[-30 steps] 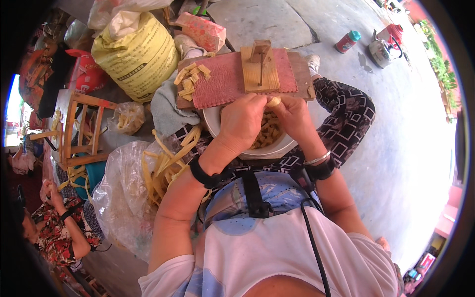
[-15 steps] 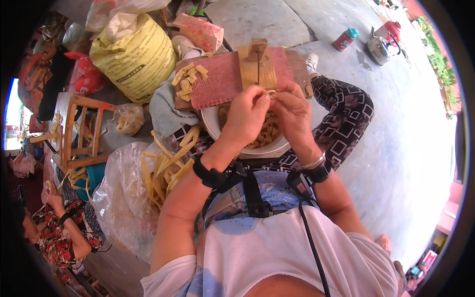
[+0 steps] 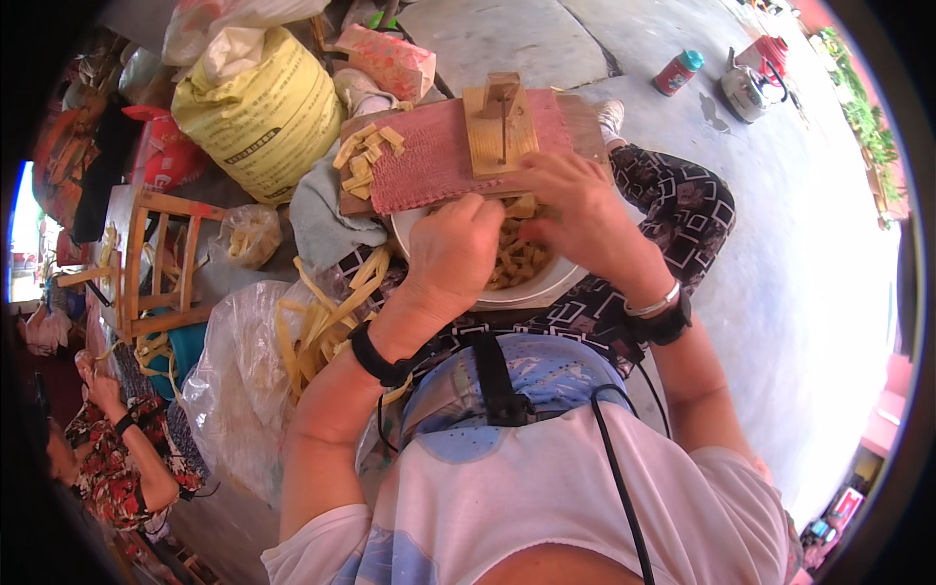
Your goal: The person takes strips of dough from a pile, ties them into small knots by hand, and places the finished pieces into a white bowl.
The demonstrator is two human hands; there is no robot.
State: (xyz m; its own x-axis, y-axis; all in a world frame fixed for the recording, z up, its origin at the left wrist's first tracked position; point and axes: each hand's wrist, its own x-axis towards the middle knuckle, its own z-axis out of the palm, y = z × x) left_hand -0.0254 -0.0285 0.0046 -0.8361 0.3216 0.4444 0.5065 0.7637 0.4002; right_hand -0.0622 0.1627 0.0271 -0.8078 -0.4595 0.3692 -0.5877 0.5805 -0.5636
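My left hand (image 3: 453,246) is curled closed above the near left of a white basin (image 3: 402,226); what its fingers hold, if anything, is hidden. Over the basin's right side my right hand (image 3: 590,210) has its fingers and thumb apart, slightly blurred. Short yellow folded pieces (image 3: 517,258) fill the basin between my hands. Just beyond lies a wooden board covered by a red cloth (image 3: 424,161). A light wooden block (image 3: 502,132) with an upright piece and a thin dark rod rests on it. Several yellow pieces (image 3: 361,161) sit at the board's left end.
Long yellow strips (image 3: 327,327) spill from a clear plastic bag (image 3: 234,356) at my left. Beyond are a wooden stool (image 3: 161,263), a full yellow sack (image 3: 263,117) and a grey cloth (image 3: 331,219). A flask (image 3: 680,73) and kettle (image 3: 749,96) stand far right. Another person (image 3: 122,439) sits left.
My hands, together at the block's near edge half a second ago, have come apart. The left drew back toward me and left; the right opened and turned over the basin.
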